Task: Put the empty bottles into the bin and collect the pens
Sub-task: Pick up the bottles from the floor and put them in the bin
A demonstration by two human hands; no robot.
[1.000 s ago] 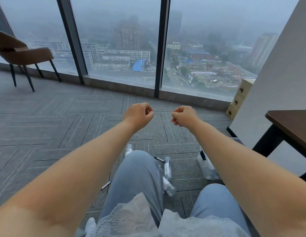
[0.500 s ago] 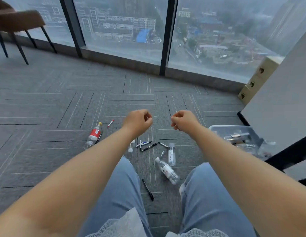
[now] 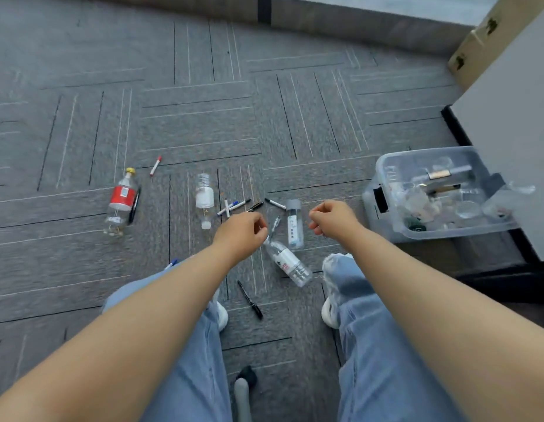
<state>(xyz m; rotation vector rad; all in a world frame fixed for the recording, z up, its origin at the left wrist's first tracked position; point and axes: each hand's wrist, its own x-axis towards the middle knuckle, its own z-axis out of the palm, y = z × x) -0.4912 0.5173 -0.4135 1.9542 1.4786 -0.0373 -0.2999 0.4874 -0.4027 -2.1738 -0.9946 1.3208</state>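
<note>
Both arms reached forward from the bottom of the frame over a grey carpet (image 3: pixel 295 117). The left hand (image 3: pixel 240 231) and the right hand (image 3: pixel 333 219) hung side by side near the centre, apart from each other, each clenched into a loose fist with nothing in it.

Four bottles lay on their sides on the floor. The red-label bottle (image 3: pixel 121 202), with a yellow cap, lay at centre left, with a black pen (image 3: pixel 134 205) right against its right side. A red-and-white pen (image 3: pixel 155 166) lay just above them. The white-label bottle (image 3: pixel 204 199) lay left of centre. Beside it a cluster of pens (image 3: pixel 234 206) lay crossed just above the left hand, and another pen (image 3: pixel 275 203) lay a little further right. The grey-capped bottle (image 3: pixel 294 225) lay between the two hands. A fourth clear bottle (image 3: pixel 287 263) lay slanted just below it, its neck end hidden behind the left fist.

A long black marker (image 3: pixel 250 299) lay between the person's jeans-clad legs, below centre. A blue-tipped pen (image 3: pixel 172 263) peeped out beside the left knee.

The clear plastic bin (image 3: pixel 383 175) stood at the right of the frame, near the right hand but not touching it. It held clear items that were too blurred to name. Cardboard boxes (image 3: pixel 474 47) stood in the upper right corner.
</note>
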